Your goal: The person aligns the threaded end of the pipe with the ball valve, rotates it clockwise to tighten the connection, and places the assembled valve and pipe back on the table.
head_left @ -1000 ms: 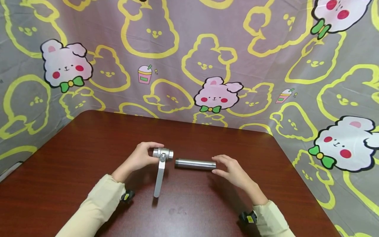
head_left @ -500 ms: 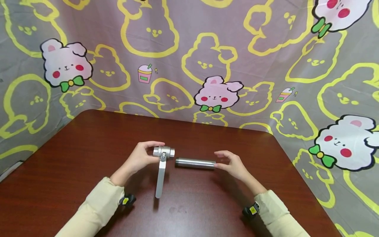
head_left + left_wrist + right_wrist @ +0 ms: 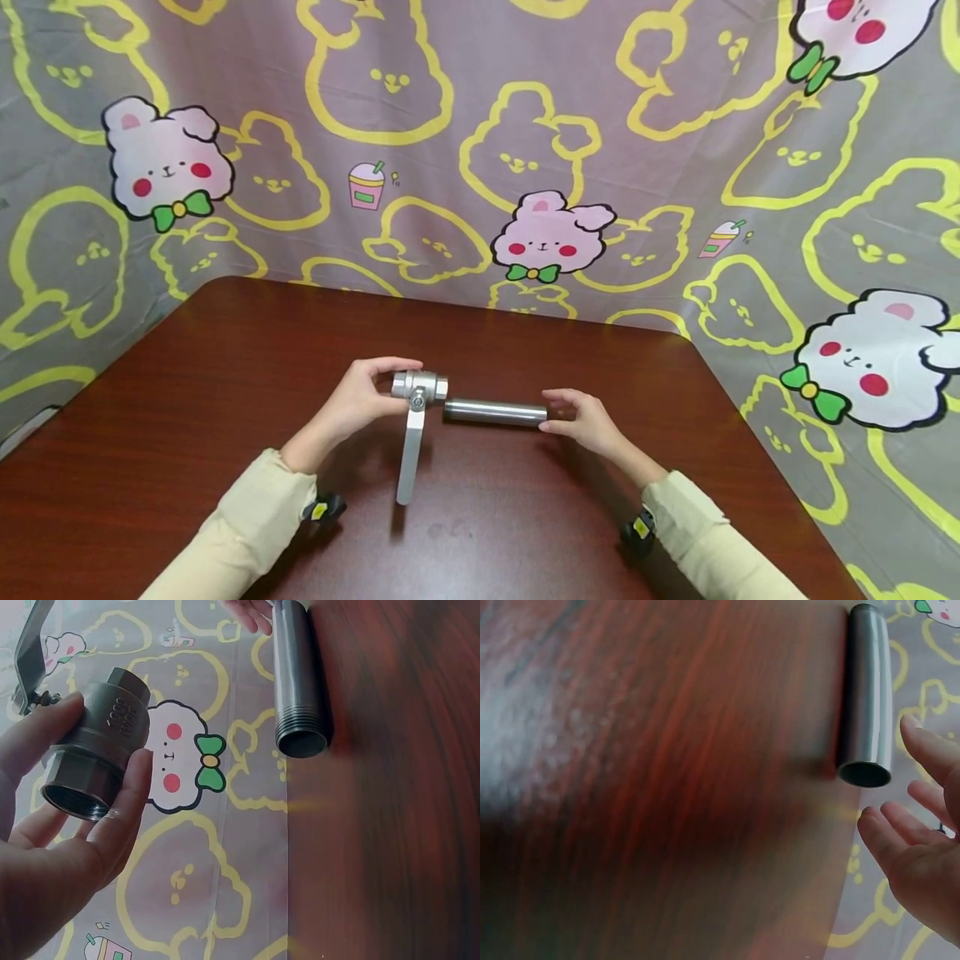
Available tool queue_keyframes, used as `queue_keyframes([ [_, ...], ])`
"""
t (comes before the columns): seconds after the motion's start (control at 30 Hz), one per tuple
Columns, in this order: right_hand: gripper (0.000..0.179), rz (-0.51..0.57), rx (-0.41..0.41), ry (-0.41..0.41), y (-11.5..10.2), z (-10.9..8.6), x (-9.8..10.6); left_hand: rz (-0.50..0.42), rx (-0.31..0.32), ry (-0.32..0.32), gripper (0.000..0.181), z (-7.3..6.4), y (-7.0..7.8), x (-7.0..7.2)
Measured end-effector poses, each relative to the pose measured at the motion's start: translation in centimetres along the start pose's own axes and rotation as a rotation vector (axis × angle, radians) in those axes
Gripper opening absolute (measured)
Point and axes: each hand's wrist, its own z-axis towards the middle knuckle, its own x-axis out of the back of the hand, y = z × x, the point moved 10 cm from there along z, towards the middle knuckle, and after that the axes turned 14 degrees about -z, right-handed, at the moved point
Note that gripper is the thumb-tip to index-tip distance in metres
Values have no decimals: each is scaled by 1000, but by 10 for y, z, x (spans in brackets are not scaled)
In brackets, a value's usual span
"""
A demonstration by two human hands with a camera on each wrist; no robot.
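My left hand grips a silver ball valve above the table, thumb and fingers around its body. The valve's long flat lever points toward me. In the left wrist view, the threaded opening of the valve shows below the fingers. A steel pipe lies on the table just right of the valve, and its threaded end faces the valve. At the pipe's other end hovers my right hand, fingers spread and holding nothing; the right wrist view shows a gap between fingers and pipe.
The brown wooden table has rounded far corners. A grey curtain printed with yellow outlines and white bunny faces surrounds its back and sides. A black strap device sits on the left wrist, another on the right.
The left hand has shifted the valve slightly right, closer to the pipe. My right hand has moved a little around the pipe's end; the pipe stays in place.
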Motion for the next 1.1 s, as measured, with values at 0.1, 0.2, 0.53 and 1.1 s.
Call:
queue_keyframes([
  [0.1,50,8,5,-28,4,3,-6,7,-7,1,45,0,0,0],
  [0.2,52,4,5,-58,5,6,-12,2,-9,-3,45,0,-2,-1],
  [0.53,53,-126,40,-117,-2,12,-24,-9,-38,-40,46,0,1,-6],
  [1.1,38,-318,102,-70,-9,22,-26,-14,-11,-46,47,2,-2,-4],
])
